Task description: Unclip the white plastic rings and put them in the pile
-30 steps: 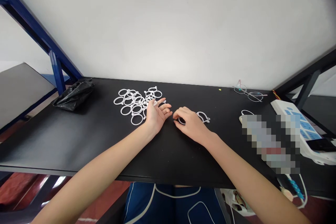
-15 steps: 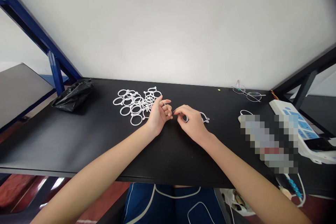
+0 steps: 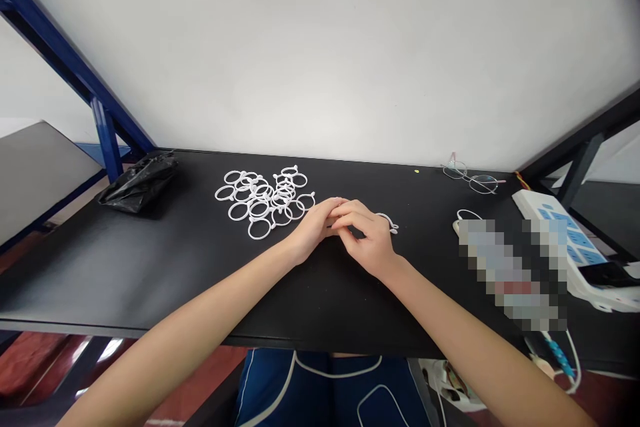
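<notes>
Both hands meet above the black table, fingertips touching. My left hand has its fingers drawn together and partly covered by the other hand. My right hand is closed in a pinch, thumb and fingers bent against the left fingertips. Anything between them is hidden. Left of the hands lies a loose pile of white plastic rings with small knobs; one ring is close to my left hand. Part of another white ring piece shows from behind my right hand.
A crumpled black plastic bag lies at the far left. On the right are eyeglasses, a blurred-out object with a cable, and a white power strip. A pale wall rises behind the table.
My left hand has turned over from palm up and moved right and slightly down to meet my right hand. Rings it covered now show. The right hand has shifted slightly.
</notes>
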